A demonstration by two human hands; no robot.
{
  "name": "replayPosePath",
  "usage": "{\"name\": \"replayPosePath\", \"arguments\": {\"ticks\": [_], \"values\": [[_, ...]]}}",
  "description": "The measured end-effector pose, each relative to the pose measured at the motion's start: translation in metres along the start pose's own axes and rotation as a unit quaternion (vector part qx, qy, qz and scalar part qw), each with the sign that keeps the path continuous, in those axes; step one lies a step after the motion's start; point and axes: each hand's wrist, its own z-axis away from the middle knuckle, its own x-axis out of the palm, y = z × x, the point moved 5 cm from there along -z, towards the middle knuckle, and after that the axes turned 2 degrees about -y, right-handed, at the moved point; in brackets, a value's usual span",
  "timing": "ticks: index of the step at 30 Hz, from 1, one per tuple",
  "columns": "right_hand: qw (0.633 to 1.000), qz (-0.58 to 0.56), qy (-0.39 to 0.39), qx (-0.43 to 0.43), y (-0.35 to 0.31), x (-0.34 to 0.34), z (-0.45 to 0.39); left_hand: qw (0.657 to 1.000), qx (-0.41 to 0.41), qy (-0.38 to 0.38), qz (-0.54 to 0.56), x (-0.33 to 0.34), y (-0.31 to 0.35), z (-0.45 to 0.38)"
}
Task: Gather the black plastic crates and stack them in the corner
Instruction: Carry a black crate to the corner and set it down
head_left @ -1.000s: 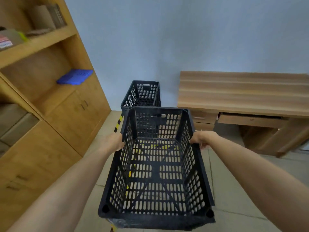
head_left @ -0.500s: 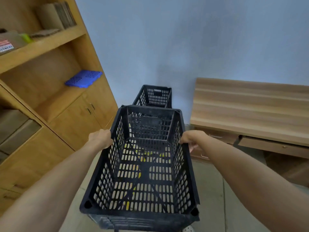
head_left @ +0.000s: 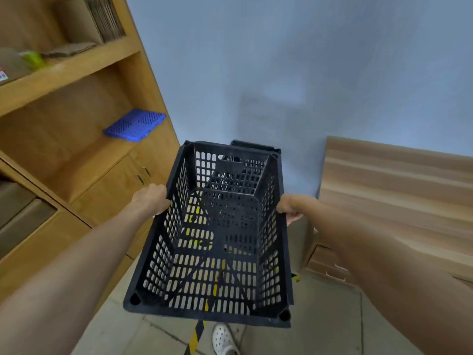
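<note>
Left hand (head_left: 151, 199) and right hand (head_left: 290, 208) gripped carried crate (head_left: 215, 234) sides. Crate advanced since previous second, now directly above corner crate (head_left: 253, 147). Lowering onto it judged next.

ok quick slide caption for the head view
Both hands, left hand and right hand, carry a black crate toward a second crate in the corner.

Black plastic crate (head_left: 217, 234): rectangular, perforated walls and base, open side up, empty, being held clear of the floor. Second black crate (head_left: 252, 147): sitting directly behind the first, mostly hidden, only its far rim showing.
</note>
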Motion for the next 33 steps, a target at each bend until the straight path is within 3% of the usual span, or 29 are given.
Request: {"name": "replayPosePath", "arguments": {"ticks": [15,33], "values": [[0.986,-0.164,-0.001,0.039,-0.086,-0.123,-0.124,0.991,0.094,0.009,-0.099,-0.066,0.012,-0.27],[0.99,-0.126,0.009,0.062,-0.098,-0.304,-0.276,0.984,0.162,-0.009,-0.066,-0.101,0.122,-0.498]]}}
